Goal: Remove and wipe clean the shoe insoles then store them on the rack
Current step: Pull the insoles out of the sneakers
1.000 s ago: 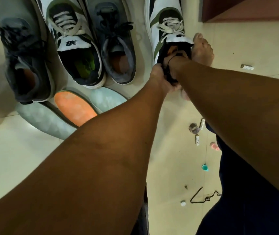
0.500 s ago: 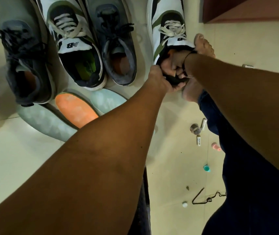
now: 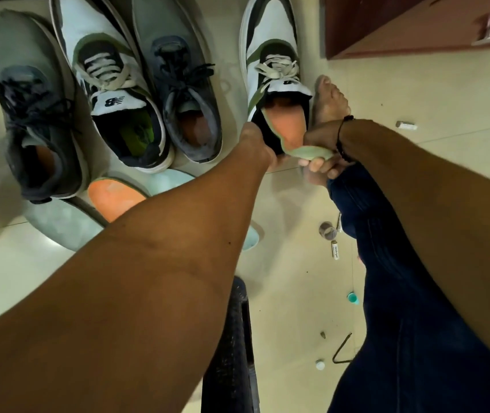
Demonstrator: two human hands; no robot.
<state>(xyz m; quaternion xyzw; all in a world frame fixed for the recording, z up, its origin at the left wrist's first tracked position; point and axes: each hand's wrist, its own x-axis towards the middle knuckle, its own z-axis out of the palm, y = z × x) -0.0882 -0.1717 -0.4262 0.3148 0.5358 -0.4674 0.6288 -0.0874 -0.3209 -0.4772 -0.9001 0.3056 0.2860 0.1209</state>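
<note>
**Insole half drawn from right-hand white shoe**

Change since earlier frames: the orange insole (image 3: 287,123), then hidden inside the shoe under both hands, now stands partly out of the heel opening, its green edge bent over.

- Right hand (image 3: 321,153): fingers curled round the insole's heel end, gripping it just outside the shoe.
- Left hand (image 3: 257,144): at the heel collar of the white-and-green shoe (image 3: 270,55); its fingers are hidden, so the grip cannot be told.
- Bare foot (image 3: 328,99): just beside that shoe, on the floor (image 3: 416,174).
- Three more shoes to the left: matching white-and-green shoe (image 3: 109,84) between two grey shoes (image 3: 184,93).
- Removed insoles (image 3: 112,195): lying on the floor near the shoes' heels, one orange side up, partly under the left forearm.
- Small litter on the floor at right.
</note>
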